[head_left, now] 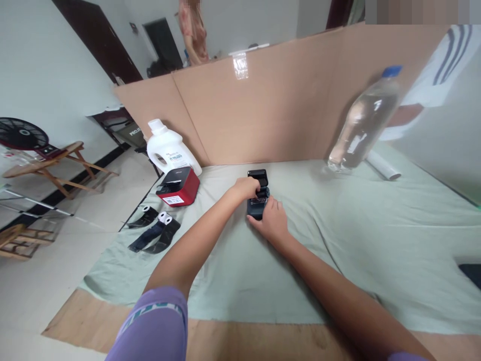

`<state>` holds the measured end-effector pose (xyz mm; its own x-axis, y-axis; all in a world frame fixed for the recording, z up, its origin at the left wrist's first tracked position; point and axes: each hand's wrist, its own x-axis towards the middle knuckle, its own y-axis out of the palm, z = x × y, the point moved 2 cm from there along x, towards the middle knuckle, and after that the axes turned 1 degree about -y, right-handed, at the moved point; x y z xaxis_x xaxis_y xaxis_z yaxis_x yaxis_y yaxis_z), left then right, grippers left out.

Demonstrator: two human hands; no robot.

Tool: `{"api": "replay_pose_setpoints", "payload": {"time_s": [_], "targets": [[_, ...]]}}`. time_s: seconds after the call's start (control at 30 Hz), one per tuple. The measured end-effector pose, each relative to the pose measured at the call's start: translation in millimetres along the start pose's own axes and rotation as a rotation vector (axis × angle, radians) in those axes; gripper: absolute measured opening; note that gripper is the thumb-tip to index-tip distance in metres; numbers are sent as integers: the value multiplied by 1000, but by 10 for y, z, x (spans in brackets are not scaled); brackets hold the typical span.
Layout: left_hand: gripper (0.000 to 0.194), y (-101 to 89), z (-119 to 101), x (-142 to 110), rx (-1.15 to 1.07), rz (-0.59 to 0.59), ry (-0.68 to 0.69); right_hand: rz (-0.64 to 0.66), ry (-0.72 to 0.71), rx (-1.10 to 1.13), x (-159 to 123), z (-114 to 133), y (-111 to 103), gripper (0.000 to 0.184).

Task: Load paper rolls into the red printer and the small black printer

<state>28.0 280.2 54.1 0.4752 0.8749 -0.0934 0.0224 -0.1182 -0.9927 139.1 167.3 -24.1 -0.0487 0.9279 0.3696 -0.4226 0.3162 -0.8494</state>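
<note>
A small black printer-like device (258, 176) with its lid raised lies on the pale green cloth (338, 240) at mid-table. My left hand (246, 188) reaches in from the left, its fingers curled at the open compartment just under the lid. My right hand (273, 220) wraps round the device's near end and holds it on the cloth. What sits inside the compartment is hidden by my fingers.
A red and black printer (178, 187) and a white jug (170, 149) stand at the left. Several dark strips with white rolls (156, 233) lie near the left edge. A water bottle (363, 123) and a white roll (383, 165) stand at the back right. A cardboard wall (263, 110) rings the table. A person stands behind it.
</note>
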Motion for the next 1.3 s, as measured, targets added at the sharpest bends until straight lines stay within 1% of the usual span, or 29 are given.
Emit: {"api": "replay_pose_setpoints", "payload": {"time_s": [0.07,0.13,0.2,0.27,0.37,0.4,0.47,0.5,0.57,0.63,0.7,0.77,0.83,0.9,0.97,1.07,1.13,1.2,1.23,1.27,1.3], "targets": [[19,3,-43,32,23,5,-13,0,-7,7,-1,-5,5,91],[21,-49,-70,40,39,3,-13,5,-11,10,-4,-10,9,92],[22,-156,-80,13,49,2,-8,7,-7,11,-6,-14,7,92],[22,-300,-69,-71,37,-40,-1,9,-7,12,-8,-17,0,91],[23,-506,17,-356,-96,-208,17,3,-15,8,-10,-25,-9,90],[23,-548,72,-499,-175,-263,25,0,-20,6,-10,-29,-9,90],[22,-572,230,-844,-329,-332,7,-4,-31,0,-9,-38,-7,90],[23,-556,334,-1035,-381,-357,-33,-4,-36,-5,-8,-41,-5,89],[28,-477,576,-1419,-402,-392,-176,3,-45,-19,-4,-42,-2,88],[29,-354,828,-1751,-337,-390,-335,10,-40,-32,1,-40,-4,88],[25,-207,1039,-1981,-231,-349,-427,14,-36,-39,6,-34,-11,89],[23,-49,1182,-2100,-128,-315,-462,19,-34,-48,11,-30,-18,89],[23,107,1246,-2135,-70,-307,-479,28,-36,-57,15,-32,-20,89],[22,239,1239,-2126,-57,-319,-502,36,-39,-60,19,-42,-17,88],[22,317,1186,-2110,-39,-329,-532,33,-47,-59,23,-52,-15,86],[27,308,1114,-2137,5,-317,-576,32,-54,-56,31,-60,-20,84],[39,227,1157,-2231,-8,-363,-630,39,-49,-56,37,-56,-30,84],[50,128,1316,-2398,-45,-468,-762,51,-45,-59,40,-47,-42,85],[53,92,1431,-2498,-65,-499,-846,55,-43,-62,41,-43,-46,86],[54,73,1560,-2598,-88,-492,-927,59,-42,-65,41,-40,-49,87],[52,73,1689,-2688,-117,-439,-977,61,-42,-67,40,-38,-51,87]]}}
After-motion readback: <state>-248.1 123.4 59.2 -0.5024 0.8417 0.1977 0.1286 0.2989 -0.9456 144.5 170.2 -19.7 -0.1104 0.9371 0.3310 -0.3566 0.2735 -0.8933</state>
